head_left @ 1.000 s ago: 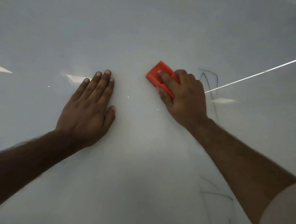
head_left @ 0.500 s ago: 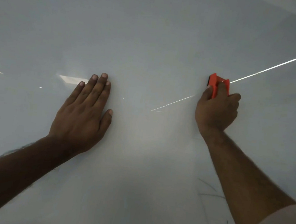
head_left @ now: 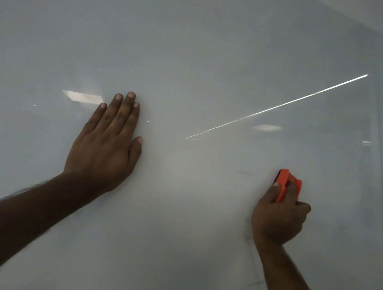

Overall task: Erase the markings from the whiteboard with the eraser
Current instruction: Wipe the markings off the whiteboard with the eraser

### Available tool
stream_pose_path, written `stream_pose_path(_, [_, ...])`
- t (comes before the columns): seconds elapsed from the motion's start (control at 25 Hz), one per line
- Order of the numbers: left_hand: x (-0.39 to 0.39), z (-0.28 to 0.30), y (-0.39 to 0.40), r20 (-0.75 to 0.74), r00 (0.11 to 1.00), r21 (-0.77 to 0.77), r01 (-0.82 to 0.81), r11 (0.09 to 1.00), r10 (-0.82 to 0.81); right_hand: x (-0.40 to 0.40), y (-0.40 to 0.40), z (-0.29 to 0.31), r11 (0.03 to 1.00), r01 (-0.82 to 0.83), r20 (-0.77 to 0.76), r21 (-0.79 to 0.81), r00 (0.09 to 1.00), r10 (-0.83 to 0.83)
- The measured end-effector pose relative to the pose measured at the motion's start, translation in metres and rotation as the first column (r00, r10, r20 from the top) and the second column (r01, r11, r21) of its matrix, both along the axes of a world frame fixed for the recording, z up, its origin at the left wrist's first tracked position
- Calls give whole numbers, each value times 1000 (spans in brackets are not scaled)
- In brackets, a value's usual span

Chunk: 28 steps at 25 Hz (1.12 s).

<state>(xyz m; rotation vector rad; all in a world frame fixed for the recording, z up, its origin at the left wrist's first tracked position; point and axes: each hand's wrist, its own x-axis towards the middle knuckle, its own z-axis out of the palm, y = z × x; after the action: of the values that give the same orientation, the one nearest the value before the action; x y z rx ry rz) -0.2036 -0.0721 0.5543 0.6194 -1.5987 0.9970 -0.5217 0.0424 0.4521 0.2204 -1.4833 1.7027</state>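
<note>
Single view from a head-worn wide-angle camera, facing the whiteboard (head_left: 196,40) at close range, so that the board fills almost the whole frame; only a strip of its edge shows at upper right. Both forearms enter from the bottom corners: the left hand (head_left: 106,146) lies left of centre and the right hand (head_left: 279,214) at lower right. Lens distortion bends the periphery. No second view exists to overlap with it.

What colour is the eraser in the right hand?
Bright orange-red, with a dark strip along its left edge: the eraser, seen in the head view.
</note>
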Motion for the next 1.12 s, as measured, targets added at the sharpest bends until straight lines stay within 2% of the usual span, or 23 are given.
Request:
stream_pose_path(0.16, [-1, -8, 1, -18, 1000, 6, 7, 1000, -7, 2, -2, -28, 1000, -13, 59, -7, 998, 13])
stream_pose_path(0.32, [-6, -15, 2, -42, 999, 16, 25, 1000, -25, 15, -1, -3, 998, -46, 61, -43, 997, 48])
stream_pose_path(0.4, [-8, -18, 3, -47, 999, 22, 22, 1000, -21, 41, -7, 23, 999, -51, -43, 0, 998, 51])
stream_pose_path(0.48, [-8, -20, 3, -47, 999, 26, 21, 999, -20, 80, -18, 45, 994, -32, -221, 102, 974, 54])
stream_pose_path(0.64, [-7, -20, 4, -32, 999, 35, 23, 999, -22, 125, -20, 37, 954, -5, -572, 299, 800, 183])
stream_pose_path(0.72, [-7, -21, 5, -27, 999, 35, 22, 999, -21, 118, -13, 16, 915, 43, -663, 401, 703, 258])
stream_pose_path(0.8, [-6, -21, 5, -27, 999, 27, 22, 999, -22, 104, -8, 9, 889, 94, -693, 448, 664, 279])
stream_pose_path(0.84, [-6, -21, 5, -20, 1000, 26, 25, 999, -24, 93, -7, 13, 896, 99, -683, 433, 685, 254])
stream_pose_path(0.92, [-4, -22, 4, -8, 1000, 25, 25, 999, -25, 67, -4, 24, 941, 51, -563, 334, 812, 156])
stream_pose_path(1.0, [-4, -24, 3, -5, 1000, 27, 23, 999, -23, 37, 1, 26, 973, -23, -365, 229, 925, 107])
stream_pose_path(1.12, [-6, -28, 4, -12, 999, 38, 44, 998, -43, 12, 4, -12, 989, -131, -54, 72, 989, 135])
